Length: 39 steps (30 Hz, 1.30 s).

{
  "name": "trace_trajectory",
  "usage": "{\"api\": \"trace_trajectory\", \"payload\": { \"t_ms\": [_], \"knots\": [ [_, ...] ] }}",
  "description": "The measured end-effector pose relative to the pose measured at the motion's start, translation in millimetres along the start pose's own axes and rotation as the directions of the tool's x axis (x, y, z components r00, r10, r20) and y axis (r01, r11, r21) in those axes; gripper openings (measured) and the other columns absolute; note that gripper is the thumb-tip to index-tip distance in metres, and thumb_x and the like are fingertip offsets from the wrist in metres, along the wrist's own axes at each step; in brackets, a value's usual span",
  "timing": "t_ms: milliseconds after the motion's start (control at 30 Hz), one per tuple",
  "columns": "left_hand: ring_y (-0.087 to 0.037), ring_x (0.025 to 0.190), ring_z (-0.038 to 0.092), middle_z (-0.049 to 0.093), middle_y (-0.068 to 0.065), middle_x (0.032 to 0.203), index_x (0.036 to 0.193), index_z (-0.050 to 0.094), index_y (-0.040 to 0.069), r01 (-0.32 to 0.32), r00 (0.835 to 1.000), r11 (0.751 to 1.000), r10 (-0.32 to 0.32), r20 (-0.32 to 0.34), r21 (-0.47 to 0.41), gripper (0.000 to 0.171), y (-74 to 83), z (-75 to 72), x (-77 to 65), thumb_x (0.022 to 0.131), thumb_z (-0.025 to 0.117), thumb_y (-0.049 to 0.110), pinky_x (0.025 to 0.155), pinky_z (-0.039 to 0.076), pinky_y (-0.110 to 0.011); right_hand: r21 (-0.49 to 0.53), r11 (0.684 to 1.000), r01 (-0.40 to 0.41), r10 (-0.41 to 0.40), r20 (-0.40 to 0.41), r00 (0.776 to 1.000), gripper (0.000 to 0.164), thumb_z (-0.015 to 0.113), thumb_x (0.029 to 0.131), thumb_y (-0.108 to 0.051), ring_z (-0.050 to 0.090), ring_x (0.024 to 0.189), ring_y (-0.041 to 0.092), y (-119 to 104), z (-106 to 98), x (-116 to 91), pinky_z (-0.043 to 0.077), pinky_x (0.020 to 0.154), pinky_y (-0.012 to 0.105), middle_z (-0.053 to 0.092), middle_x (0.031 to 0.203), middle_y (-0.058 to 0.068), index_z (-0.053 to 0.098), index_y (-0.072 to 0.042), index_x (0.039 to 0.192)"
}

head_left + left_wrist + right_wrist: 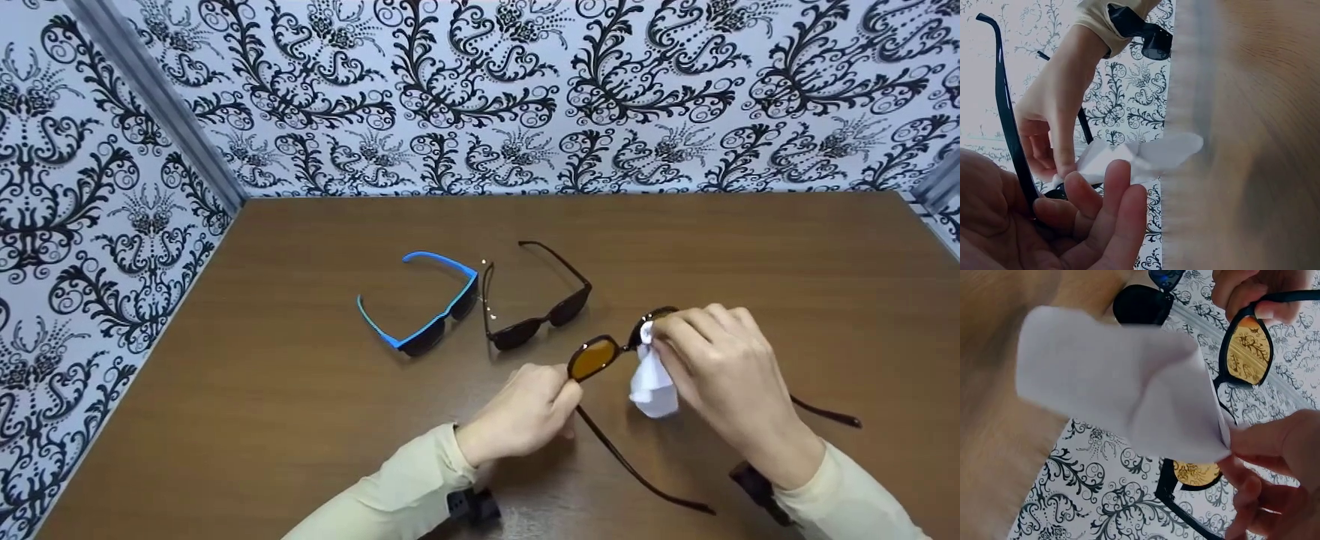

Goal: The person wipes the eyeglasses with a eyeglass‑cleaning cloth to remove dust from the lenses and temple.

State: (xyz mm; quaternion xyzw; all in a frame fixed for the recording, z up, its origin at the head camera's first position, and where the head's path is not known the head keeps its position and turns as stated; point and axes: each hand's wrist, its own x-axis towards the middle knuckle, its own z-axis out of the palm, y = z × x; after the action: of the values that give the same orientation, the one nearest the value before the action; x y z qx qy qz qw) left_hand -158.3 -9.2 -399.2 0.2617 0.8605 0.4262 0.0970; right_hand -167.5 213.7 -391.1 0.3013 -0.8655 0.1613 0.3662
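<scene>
My left hand [525,412] pinches dark-framed sunglasses with amber lenses [594,358] at the corner where lens and temple meet. Both temples are unfolded and point toward me, and the glasses are held above the table. A small white cloth [654,386] hangs from the fingertips of my right hand [720,367], which pinch it at the right-hand lens. Seen from the right wrist, the cloth [1106,382] spreads broadly and hides part of the frame, while the left-hand amber lens [1249,351] shows uncovered. In the left wrist view, the dark temple [1008,124] rises beside my thumb.
On the brown wooden table [300,442], blue-framed sunglasses [439,322] lie unfolded beside dark brown sunglasses [544,321], just beyond my hands. Patterned black-and-white walls [480,97] stand at the back and left. A dark wrist camera [474,508] sits at my left cuff.
</scene>
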Motion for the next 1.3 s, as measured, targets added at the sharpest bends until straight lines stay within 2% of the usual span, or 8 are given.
{"api": "trace_trajectory", "payload": {
  "t_ms": [100,333,567,733,900,1033,1133,1300],
  "knots": [
    [-0.003,0.049,0.06,0.063,-0.002,0.06,0.071,0.055,0.008,0.002,1.0,1.0,-0.002,0.007,0.001,0.025,0.2,-0.1,0.1,0.094,0.045,0.004,0.044,0.039,-0.016,-0.054,0.999,-0.007,0.008,0.025,1.0,0.01,0.069,0.077,-0.002,0.057,0.07,0.031,0.7,-1.5,-1.4,0.041,0.064,0.043,0.066,0.081,0.012,0.067,-0.001,0.087],
    [0.001,0.047,0.055,0.064,-0.002,0.058,0.073,0.057,0.008,0.004,1.0,1.0,-0.004,0.027,0.017,0.025,1.9,0.4,0.2,0.094,0.045,0.005,0.045,0.038,-0.017,-0.106,0.989,-0.108,0.098,-0.096,0.991,0.012,0.07,0.075,0.005,0.055,0.069,0.038,0.2,-1.6,1.2,0.04,0.061,0.048,0.064,0.081,0.02,0.066,0.004,0.087],
    [-0.004,0.05,0.06,0.064,-0.001,0.061,0.074,0.057,0.01,-0.023,1.0,1.0,0.023,-0.006,0.006,0.024,2.6,0.3,-3.2,0.095,0.046,0.005,0.046,0.039,-0.017,0.089,0.996,0.021,-0.018,-0.033,0.999,0.02,0.074,0.069,0.006,0.054,0.07,0.026,2.3,-4.6,5.5,0.041,0.063,0.04,0.066,0.082,0.009,0.067,-0.002,0.086],
    [0.0,0.049,0.057,0.064,-0.004,0.06,0.071,0.054,0.009,-0.064,0.998,0.998,0.064,0.006,0.009,0.025,2.5,-0.9,-3.2,0.093,0.045,0.002,0.043,0.037,-0.015,-0.017,1.0,0.025,-0.025,-0.002,1.0,0.017,0.076,0.067,0.002,0.055,0.066,0.025,2.3,-7.6,2.8,0.04,0.06,0.039,0.067,0.077,0.007,0.068,-0.004,0.081],
    [0.003,0.048,0.054,0.064,-0.004,0.059,0.07,0.053,0.01,-0.073,0.997,0.997,0.073,0.006,0.037,0.024,4.2,-1.6,-2.6,0.092,0.045,0.001,0.044,0.038,-0.014,-0.108,0.988,-0.106,0.089,-0.148,0.985,0.008,0.07,0.073,0.0,0.056,0.064,0.036,-0.9,-6.5,3.5,0.037,0.063,0.049,0.066,0.075,0.016,0.067,0.002,0.081],
    [0.003,0.048,0.053,0.064,-0.002,0.059,0.072,0.053,0.01,-0.086,0.996,0.995,0.087,-0.015,0.055,0.022,6.4,-1.6,-1.9,0.092,0.045,0.002,0.045,0.038,-0.015,-0.053,0.996,-0.072,0.057,-0.249,0.967,0.011,0.065,0.084,-0.008,0.056,0.064,0.035,-2.4,-4.5,5.9,0.036,0.067,0.05,0.066,0.078,0.016,0.068,0.002,0.082],
    [0.001,0.047,0.046,0.056,0.003,0.056,0.072,0.051,0.01,-0.115,0.992,0.991,0.117,-0.039,0.069,0.022,7.0,-2.0,-2.3,0.091,0.046,0.002,0.045,0.035,-0.015,0.035,0.999,0.017,-0.009,-0.205,0.979,0.02,0.06,0.09,-0.016,0.056,0.066,0.031,-1.2,-5.1,5.2,0.036,0.069,0.045,0.067,0.08,0.013,0.068,0.001,0.083],
    [-0.004,0.049,0.032,0.034,0.009,0.058,0.07,0.044,0.012,-0.144,0.987,0.984,0.15,-0.052,0.11,0.022,6.6,-2.6,-3.0,0.09,0.046,0.002,0.045,0.029,-0.017,0.022,1.0,-0.011,0.012,-0.057,0.998,0.009,0.073,0.075,-0.005,0.057,0.068,0.028,0.0,-10.3,-0.4,0.039,0.07,0.044,0.068,0.08,0.01,0.069,-0.003,0.084]
  ]
}}
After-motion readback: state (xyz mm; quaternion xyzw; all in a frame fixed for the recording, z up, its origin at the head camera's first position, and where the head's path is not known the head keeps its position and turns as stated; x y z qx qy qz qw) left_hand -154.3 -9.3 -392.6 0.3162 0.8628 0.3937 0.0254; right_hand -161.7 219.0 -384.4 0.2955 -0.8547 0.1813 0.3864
